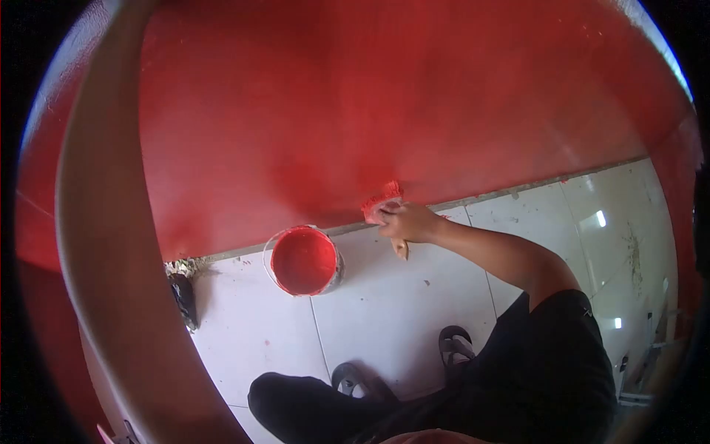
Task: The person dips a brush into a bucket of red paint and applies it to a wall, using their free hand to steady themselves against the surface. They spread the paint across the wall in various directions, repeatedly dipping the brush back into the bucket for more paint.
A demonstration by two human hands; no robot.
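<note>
My right hand point(409, 223) is closed around a paintbrush point(381, 203). Its red-coated bristles are against the lower part of the red wall point(414, 96), just above the floor edge, and the end of its handle sticks out below my fingers. Left of that hand, a bucket point(339, 271) with a wire handle stands upright on the floor, holding red paint point(303, 259). On the left side my left arm point(111, 222) stretches up very close to the camera; its hand is out of view beyond the top edge.
White floor tiles point(392, 296) meet the wall along a grey, dirty strip. A dark crumpled thing point(183, 300) and debris lie at the wall's foot on the left. My sandaled feet point(455, 344) are below the bucket and brush. A metal frame point(651, 362) stands at the lower right.
</note>
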